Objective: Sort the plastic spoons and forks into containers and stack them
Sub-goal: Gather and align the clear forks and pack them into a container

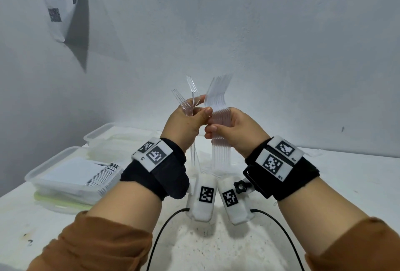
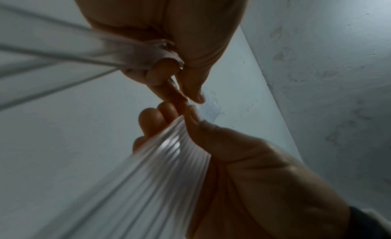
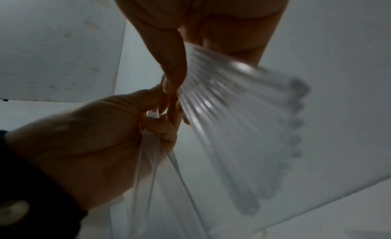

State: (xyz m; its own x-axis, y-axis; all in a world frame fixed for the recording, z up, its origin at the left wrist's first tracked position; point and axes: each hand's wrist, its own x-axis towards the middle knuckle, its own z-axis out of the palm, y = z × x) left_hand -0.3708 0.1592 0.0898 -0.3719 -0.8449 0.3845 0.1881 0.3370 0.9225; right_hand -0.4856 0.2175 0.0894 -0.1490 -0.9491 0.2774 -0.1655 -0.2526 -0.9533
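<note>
Both hands are raised above the white table (image 1: 346, 184), fingertips nearly touching. My left hand (image 1: 203, 106) pinches a few loose clear plastic forks (image 1: 190, 100), tines up and splayed apart. My right hand (image 1: 219, 120) grips a nested stack of several clear forks (image 1: 218, 93), tines up, with the handles hanging below the palm. In the left wrist view the loose forks (image 2: 63, 55) run off to the left and the fork stack (image 2: 160, 172) lies across the right palm. In the right wrist view the stack (image 3: 232, 117) fans out beside the loose forks (image 3: 152, 172).
Clear plastic containers stand at the table's left: a near one (image 1: 71, 175) with a printed sheet inside, on top of a green-edged one (image 1: 60, 202), and another (image 1: 112, 136) behind. A white wall rises close behind the table. Black cables trail from the wrist units.
</note>
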